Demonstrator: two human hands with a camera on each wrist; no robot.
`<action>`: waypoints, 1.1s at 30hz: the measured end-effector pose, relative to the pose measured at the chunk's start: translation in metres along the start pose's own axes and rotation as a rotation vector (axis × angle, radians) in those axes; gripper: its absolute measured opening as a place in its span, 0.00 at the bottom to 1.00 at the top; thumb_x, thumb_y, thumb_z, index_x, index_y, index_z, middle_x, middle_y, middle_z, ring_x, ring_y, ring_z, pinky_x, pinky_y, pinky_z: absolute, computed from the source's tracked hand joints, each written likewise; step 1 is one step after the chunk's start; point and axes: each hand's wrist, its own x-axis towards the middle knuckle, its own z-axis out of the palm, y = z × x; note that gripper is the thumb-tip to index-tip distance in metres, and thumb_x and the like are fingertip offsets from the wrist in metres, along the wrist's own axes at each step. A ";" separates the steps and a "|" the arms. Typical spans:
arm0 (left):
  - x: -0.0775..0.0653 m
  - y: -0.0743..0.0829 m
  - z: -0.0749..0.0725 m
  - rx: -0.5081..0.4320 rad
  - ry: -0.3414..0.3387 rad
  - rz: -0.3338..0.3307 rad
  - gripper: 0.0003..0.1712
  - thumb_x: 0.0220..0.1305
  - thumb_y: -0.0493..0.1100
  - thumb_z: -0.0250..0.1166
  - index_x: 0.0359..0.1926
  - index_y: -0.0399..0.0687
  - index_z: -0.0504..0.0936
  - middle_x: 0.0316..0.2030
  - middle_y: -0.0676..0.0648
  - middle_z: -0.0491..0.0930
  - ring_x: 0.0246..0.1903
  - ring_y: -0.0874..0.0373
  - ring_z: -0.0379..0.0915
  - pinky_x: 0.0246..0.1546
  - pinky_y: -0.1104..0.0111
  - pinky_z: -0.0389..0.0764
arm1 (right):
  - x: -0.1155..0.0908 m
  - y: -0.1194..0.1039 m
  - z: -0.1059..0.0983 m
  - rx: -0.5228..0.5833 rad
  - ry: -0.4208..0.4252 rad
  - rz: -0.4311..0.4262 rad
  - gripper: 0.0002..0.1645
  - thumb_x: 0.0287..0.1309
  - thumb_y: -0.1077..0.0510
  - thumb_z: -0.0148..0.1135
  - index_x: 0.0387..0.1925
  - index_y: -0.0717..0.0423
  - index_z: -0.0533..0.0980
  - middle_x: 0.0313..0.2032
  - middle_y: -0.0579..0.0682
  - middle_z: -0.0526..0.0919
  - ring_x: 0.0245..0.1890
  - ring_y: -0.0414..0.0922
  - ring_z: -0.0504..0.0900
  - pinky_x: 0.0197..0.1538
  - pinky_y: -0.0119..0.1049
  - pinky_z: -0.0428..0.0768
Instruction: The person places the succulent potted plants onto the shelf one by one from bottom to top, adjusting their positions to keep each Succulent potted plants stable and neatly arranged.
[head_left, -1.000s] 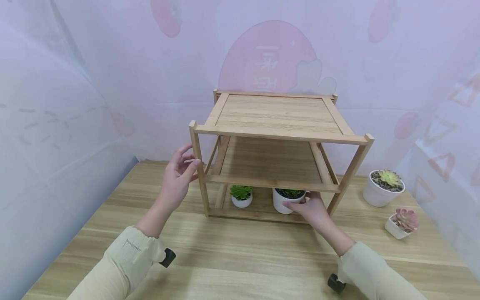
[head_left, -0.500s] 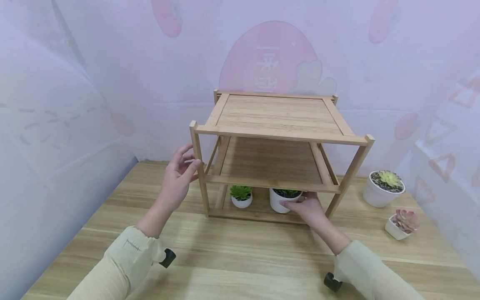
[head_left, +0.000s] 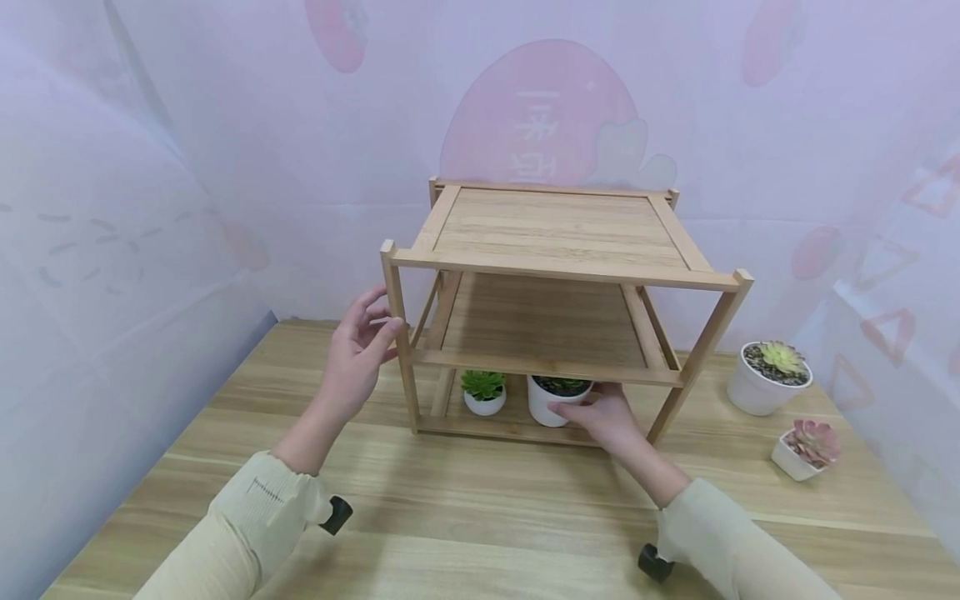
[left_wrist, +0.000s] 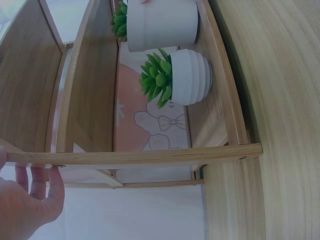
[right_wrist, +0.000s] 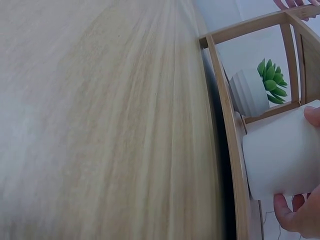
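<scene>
A three-tier wooden shelf stands on the table in the head view. My left hand grips its front left post, thumb in front and fingers behind. Inside the bottom tier, my right hand holds a white potted succulent by its right side. The middle tier's front rail hides most of that plant's top. Left of it, on the same tier, sits a smaller green succulent in a ribbed white pot. The right wrist view shows my right fingers and thumb on opposite sides of the larger pot.
To the right of the shelf stand a yellow-green succulent in a round white pot and a pink succulent in a small white pot. The wood-grain table runs in front. Printed cloth hangs behind and at the sides.
My right hand has moved the larger potted succulent leftward along the bottom tier, closer to the small one. The left hand has stayed on the post.
</scene>
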 end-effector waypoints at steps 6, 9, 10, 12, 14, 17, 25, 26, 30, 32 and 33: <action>0.000 0.001 0.000 0.001 0.000 0.000 0.31 0.80 0.40 0.54 0.78 0.45 0.57 0.58 0.39 0.68 0.58 0.48 0.72 0.58 0.44 0.77 | 0.000 -0.004 0.004 -0.008 -0.008 0.001 0.52 0.56 0.63 0.75 0.74 0.63 0.55 0.68 0.63 0.66 0.64 0.58 0.69 0.56 0.42 0.76; 0.000 0.001 0.000 0.000 0.000 -0.003 0.31 0.80 0.39 0.54 0.78 0.45 0.57 0.58 0.39 0.68 0.59 0.48 0.72 0.58 0.45 0.77 | 0.001 -0.005 0.006 -0.011 -0.011 -0.002 0.52 0.56 0.63 0.75 0.75 0.63 0.55 0.69 0.63 0.66 0.65 0.58 0.68 0.58 0.45 0.75; 0.000 0.001 0.000 -0.001 0.000 -0.003 0.31 0.80 0.39 0.54 0.78 0.45 0.57 0.58 0.39 0.68 0.59 0.48 0.72 0.58 0.45 0.77 | 0.001 -0.004 0.006 -0.016 -0.012 0.000 0.52 0.56 0.63 0.75 0.75 0.63 0.54 0.69 0.63 0.66 0.65 0.59 0.68 0.59 0.47 0.75; 0.000 0.001 0.000 -0.003 -0.001 -0.003 0.30 0.80 0.39 0.54 0.78 0.45 0.57 0.58 0.39 0.68 0.59 0.48 0.72 0.58 0.45 0.77 | 0.002 -0.002 0.008 -0.022 -0.014 -0.002 0.53 0.56 0.63 0.76 0.75 0.63 0.54 0.69 0.63 0.66 0.65 0.59 0.68 0.60 0.49 0.75; 0.000 0.001 0.000 -0.003 -0.001 -0.003 0.30 0.80 0.39 0.54 0.78 0.45 0.57 0.58 0.39 0.69 0.59 0.47 0.72 0.58 0.44 0.77 | 0.003 0.000 0.009 -0.023 -0.016 -0.004 0.54 0.56 0.63 0.76 0.75 0.63 0.54 0.68 0.63 0.66 0.65 0.59 0.69 0.60 0.49 0.76; 0.000 0.001 0.000 -0.003 -0.003 -0.002 0.30 0.80 0.39 0.54 0.78 0.45 0.57 0.58 0.39 0.69 0.59 0.47 0.72 0.58 0.44 0.77 | 0.003 0.001 0.011 -0.024 -0.012 -0.015 0.53 0.55 0.64 0.77 0.75 0.63 0.55 0.67 0.64 0.67 0.63 0.59 0.70 0.58 0.47 0.78; -0.001 0.002 0.000 -0.005 0.001 0.000 0.30 0.80 0.39 0.53 0.78 0.44 0.57 0.58 0.39 0.69 0.59 0.46 0.72 0.58 0.43 0.77 | 0.000 -0.001 0.012 -0.027 -0.008 -0.029 0.52 0.55 0.65 0.76 0.74 0.64 0.56 0.66 0.64 0.67 0.63 0.59 0.71 0.58 0.47 0.78; -0.001 0.002 0.000 -0.004 0.001 0.000 0.30 0.80 0.39 0.53 0.78 0.44 0.57 0.58 0.39 0.69 0.59 0.46 0.72 0.58 0.43 0.77 | 0.001 -0.001 0.012 -0.027 -0.009 -0.028 0.52 0.55 0.64 0.76 0.74 0.64 0.55 0.66 0.64 0.67 0.63 0.59 0.71 0.58 0.47 0.78; -0.001 0.002 0.000 0.002 0.000 0.001 0.30 0.81 0.39 0.53 0.78 0.44 0.57 0.58 0.39 0.69 0.59 0.46 0.72 0.58 0.43 0.77 | 0.003 0.001 0.012 -0.034 -0.012 -0.028 0.52 0.55 0.64 0.76 0.74 0.64 0.56 0.66 0.64 0.67 0.62 0.60 0.71 0.58 0.47 0.79; -0.001 0.002 0.000 0.002 -0.001 0.002 0.30 0.81 0.39 0.53 0.78 0.44 0.57 0.58 0.39 0.68 0.59 0.46 0.72 0.58 0.43 0.77 | 0.004 0.002 0.012 -0.038 -0.016 -0.030 0.52 0.55 0.64 0.76 0.74 0.65 0.56 0.66 0.65 0.67 0.62 0.60 0.71 0.58 0.48 0.79; -0.001 0.002 0.000 0.002 0.000 0.002 0.30 0.81 0.39 0.53 0.78 0.44 0.57 0.58 0.38 0.68 0.59 0.46 0.72 0.58 0.43 0.77 | 0.005 0.002 0.012 -0.038 -0.018 -0.031 0.52 0.55 0.64 0.76 0.74 0.65 0.56 0.66 0.65 0.68 0.62 0.61 0.71 0.58 0.49 0.79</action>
